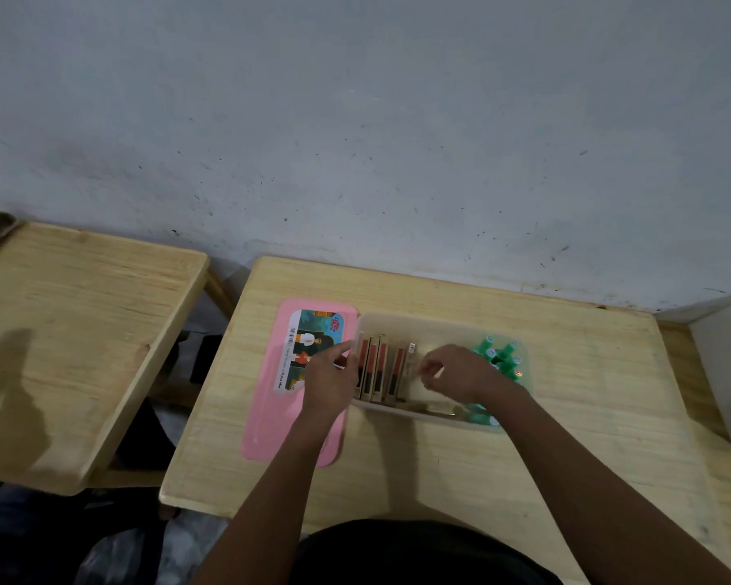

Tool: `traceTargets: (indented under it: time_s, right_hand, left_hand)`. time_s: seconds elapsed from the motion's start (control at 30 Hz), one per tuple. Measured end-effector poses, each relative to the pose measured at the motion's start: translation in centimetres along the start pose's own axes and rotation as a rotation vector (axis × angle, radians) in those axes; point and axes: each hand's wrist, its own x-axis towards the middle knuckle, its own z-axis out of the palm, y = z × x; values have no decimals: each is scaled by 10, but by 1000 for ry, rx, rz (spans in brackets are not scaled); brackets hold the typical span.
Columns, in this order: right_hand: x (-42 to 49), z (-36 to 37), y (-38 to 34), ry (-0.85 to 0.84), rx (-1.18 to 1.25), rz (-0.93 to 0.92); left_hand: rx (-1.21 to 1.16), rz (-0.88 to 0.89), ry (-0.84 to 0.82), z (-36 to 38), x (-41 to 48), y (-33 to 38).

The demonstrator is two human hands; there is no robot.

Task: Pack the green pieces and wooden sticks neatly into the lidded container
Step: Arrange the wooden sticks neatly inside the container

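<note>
Pale wooden counter (397, 466) carries a translucent rectangular container (439, 327) beside its pink lid (271, 415). Left hand (328, 382) rests at the container's left wall, grip loose, index extended. Right hand (456, 373) hovers inside, fingers pinched, perhaps on a wooden stick (380, 369); green pieces (503, 356) fill the right end.

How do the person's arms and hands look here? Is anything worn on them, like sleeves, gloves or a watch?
Both forearms are bare as far as the picture shows; no sleeve reaches them. The left hand and the right hand wear no gloves. No watch, bracelet or ring can be seen, though the picture is dim and a little blurred. The fingers are uncovered too.
</note>
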Motion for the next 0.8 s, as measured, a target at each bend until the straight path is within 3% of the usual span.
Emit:
traceTargets:
  time_s: [0.07,0.13,0.43,0.57,0.8]
  right_hand:
    - [-5,1,1,-198,-151,5]
    - [-4,3,1,-283,-272,-1]
    - [-1,7,-1,-231,-381,-32]
    - [-5,-5,3,-158,-169,-27]
    - [-18,-27,-2,-126,422,11]
  left_hand:
    - [1,2,5,0,0,0]
    - [13,16,5,-1,0,1]
    - [36,17,8,-1,-1,2]
    - [23,12,21,-1,-1,3]
    - [23,30,29,-1,-2,4]
